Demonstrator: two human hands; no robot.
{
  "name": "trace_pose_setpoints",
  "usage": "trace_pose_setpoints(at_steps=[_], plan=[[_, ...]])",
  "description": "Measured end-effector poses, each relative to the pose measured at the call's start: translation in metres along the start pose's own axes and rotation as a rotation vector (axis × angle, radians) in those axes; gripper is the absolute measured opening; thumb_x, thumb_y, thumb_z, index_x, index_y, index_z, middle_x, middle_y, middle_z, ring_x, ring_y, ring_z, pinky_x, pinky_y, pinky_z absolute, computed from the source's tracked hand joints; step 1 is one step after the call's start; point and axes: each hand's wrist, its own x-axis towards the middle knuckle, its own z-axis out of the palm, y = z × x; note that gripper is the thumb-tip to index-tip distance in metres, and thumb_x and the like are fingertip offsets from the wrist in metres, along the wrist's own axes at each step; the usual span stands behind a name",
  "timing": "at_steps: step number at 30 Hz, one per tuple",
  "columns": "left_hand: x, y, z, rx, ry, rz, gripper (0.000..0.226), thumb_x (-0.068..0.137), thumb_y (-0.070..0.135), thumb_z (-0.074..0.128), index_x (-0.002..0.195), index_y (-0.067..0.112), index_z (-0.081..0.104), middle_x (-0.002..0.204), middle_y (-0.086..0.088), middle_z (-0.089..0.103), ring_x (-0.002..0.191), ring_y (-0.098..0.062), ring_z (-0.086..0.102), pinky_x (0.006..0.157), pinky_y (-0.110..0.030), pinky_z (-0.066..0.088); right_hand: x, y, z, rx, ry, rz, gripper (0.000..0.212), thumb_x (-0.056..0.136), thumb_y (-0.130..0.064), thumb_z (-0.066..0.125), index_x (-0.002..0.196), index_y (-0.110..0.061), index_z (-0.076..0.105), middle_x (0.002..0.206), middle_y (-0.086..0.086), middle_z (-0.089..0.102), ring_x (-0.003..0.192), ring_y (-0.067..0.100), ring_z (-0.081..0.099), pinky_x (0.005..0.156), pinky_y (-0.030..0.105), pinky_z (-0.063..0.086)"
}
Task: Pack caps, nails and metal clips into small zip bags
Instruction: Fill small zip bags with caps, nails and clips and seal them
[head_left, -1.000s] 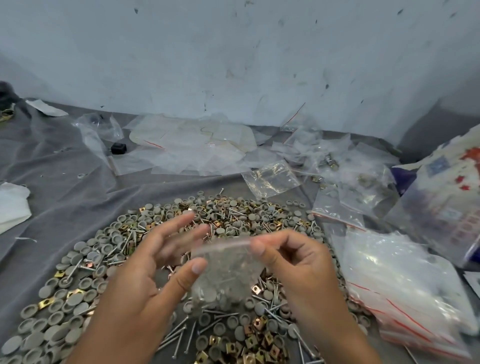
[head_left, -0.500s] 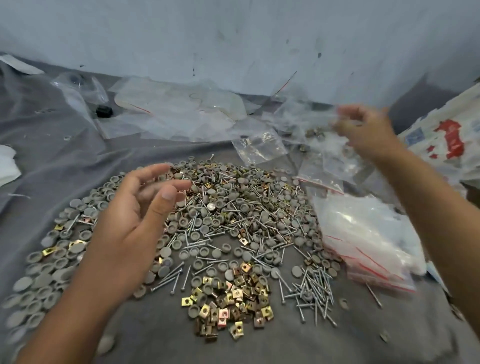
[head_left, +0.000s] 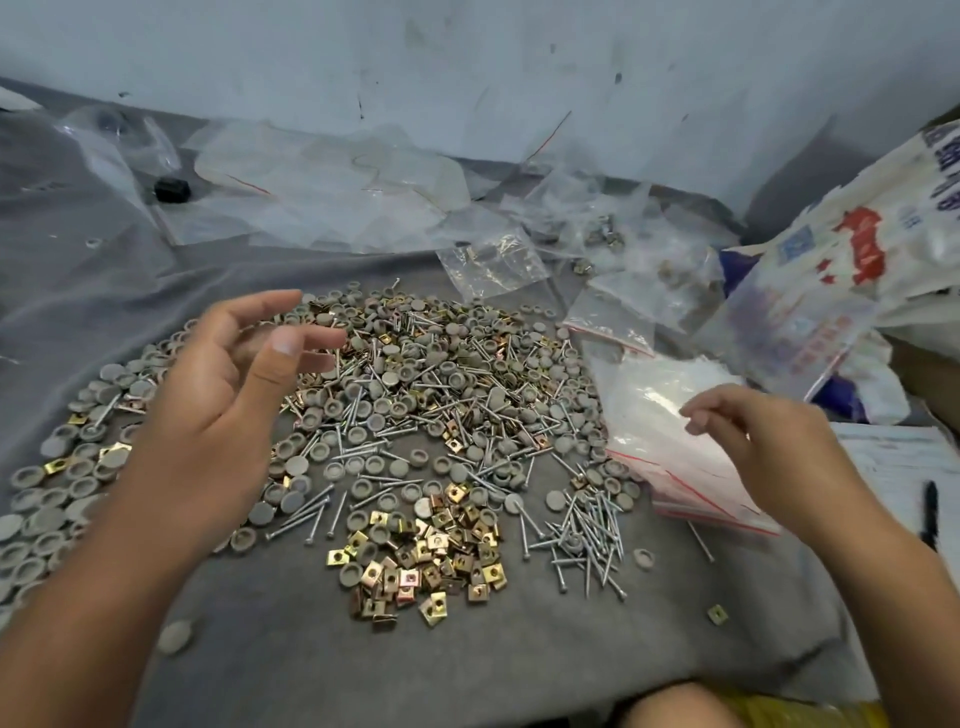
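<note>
Below, caps, nails and metal clips (head_left: 415, 556) lie between both empty, loosely spread hands: left hand (head_left: 218, 395), right hand (head_left: 774, 452).

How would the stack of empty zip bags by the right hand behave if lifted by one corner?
The zip bags look thin and glossy, so they would probably flop and slide apart. Empty, they should be very light; the right hand hovers over them.

Caps (head_left: 62, 499) left, metal clips (head_left: 421, 551) front centre, nails (head_left: 587, 540) right, zip bags (head_left: 675, 447) beyond.
</note>
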Motion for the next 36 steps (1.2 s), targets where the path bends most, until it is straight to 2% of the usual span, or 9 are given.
trace_pose_setpoints(at_steps=[5, 9, 12, 15, 18, 27, 29, 32, 36], plan=[[-0.003, 0.003, 0.005, 0.024, -0.01, 0.024, 0.038, 0.094, 0.063, 0.042, 0.126, 0.044, 0.05, 0.116, 0.018, 0.071, 0.106, -0.002, 0.067, 0.089, -0.038, 0.048, -0.01, -0.011, 0.004, -0.179, -0.239, 0.035, 0.019, 0.089, -0.047, 0.072, 0.09, -0.056, 0.056, 0.101, -0.023, 0.069, 0.09, 0.009, 0.061, 0.081, 0.036, 0.051], [-0.004, 0.004, 0.006, 0.014, -0.02, 0.024, 0.032, 0.096, 0.058, 0.045, 0.125, 0.044, 0.051, 0.116, 0.017, 0.071, 0.104, -0.002, 0.067, 0.087, -0.036, 0.048, -0.011, -0.008, 0.001, -0.021, 0.122, 0.08, 0.025, 0.097, -0.025, 0.066, 0.078, -0.041, 0.061, 0.092, -0.008, 0.075, 0.082, 0.017, 0.064, 0.075, 0.036, 0.053], [-0.005, 0.005, 0.011, 0.015, -0.04, 0.017, 0.025, 0.101, 0.047, 0.047, 0.122, 0.036, 0.057, 0.112, 0.016, 0.071, 0.101, -0.003, 0.068, 0.081, -0.033, 0.05, -0.009, -0.037, -0.015, 0.276, 0.355, 0.027, 0.013, 0.093, -0.027, 0.072, 0.089, -0.038, 0.065, 0.082, -0.018, 0.07, 0.073, -0.001, 0.066, 0.064, 0.008, 0.046], [-0.011, 0.014, 0.022, 0.035, -0.118, 0.027, 0.017, 0.098, 0.049, 0.054, 0.106, 0.037, 0.064, 0.104, 0.012, 0.072, 0.094, -0.006, 0.068, 0.074, -0.024, 0.055, -0.01, -0.099, -0.004, 0.584, 0.273, -0.133, 0.018, 0.095, -0.024, 0.07, 0.09, -0.037, 0.06, 0.084, -0.014, 0.068, 0.077, -0.002, 0.068, 0.061, 0.01, 0.052], [-0.017, 0.02, 0.034, 0.05, -0.167, 0.014, 0.03, 0.085, 0.064, 0.058, 0.103, 0.04, 0.061, 0.102, 0.01, 0.072, 0.092, -0.011, 0.07, 0.074, -0.029, 0.057, -0.02, -0.164, 0.03, 0.535, 0.157, -0.408, 0.01, 0.096, -0.014, 0.069, 0.094, -0.024, 0.067, 0.097, -0.013, 0.064, 0.08, -0.002, 0.064, 0.065, 0.005, 0.047], [-0.014, 0.011, 0.026, 0.357, 0.175, 0.149, 0.013, 0.095, 0.029, 0.068, 0.096, 0.035, 0.057, 0.077, 0.01, 0.071, 0.067, -0.008, 0.068, 0.05, -0.018, 0.047, -0.034, -0.184, 0.077, 0.692, 0.261, -0.438, 0.022, 0.09, -0.01, 0.075, 0.111, -0.016, 0.074, 0.103, -0.009, 0.065, 0.083, -0.001, 0.063, 0.071, 0.005, 0.046], [-0.009, 0.008, 0.019, 0.348, 0.28, 0.122, 0.028, 0.096, 0.02, 0.069, 0.091, 0.037, 0.046, 0.078, 0.009, 0.07, 0.068, 0.002, 0.067, 0.051, -0.012, 0.046, -0.031, -0.174, 0.077, 0.73, 0.171, -0.401, 0.016, 0.094, -0.018, 0.072, 0.109, -0.021, 0.074, 0.102, -0.013, 0.067, 0.085, -0.001, 0.065, 0.07, 0.007, 0.047], [-0.002, 0.005, 0.006, 0.51, 0.373, 0.183, 0.024, 0.095, 0.007, 0.061, 0.084, 0.025, 0.051, 0.088, 0.022, 0.066, 0.079, 0.015, 0.063, 0.064, -0.005, 0.045, -0.026, -0.158, 0.078, 0.513, -0.274, -0.382, 0.013, 0.087, -0.048, 0.067, 0.099, -0.042, 0.066, 0.096, -0.024, 0.063, 0.089, -0.008, 0.061, 0.072, 0.013, 0.048], [-0.002, -0.001, 0.002, 0.734, 0.312, 0.347, 0.022, 0.096, 0.007, 0.056, 0.097, 0.018, 0.075, 0.102, 0.005, 0.07, 0.091, -0.005, 0.063, 0.084, -0.014, 0.045, -0.025, -0.151, 0.092, 0.09, -0.601, -0.494, 0.036, 0.078, -0.061, 0.074, 0.109, -0.046, 0.062, 0.111, -0.027, 0.054, 0.107, -0.004, 0.046, 0.092, 0.027, 0.043]])
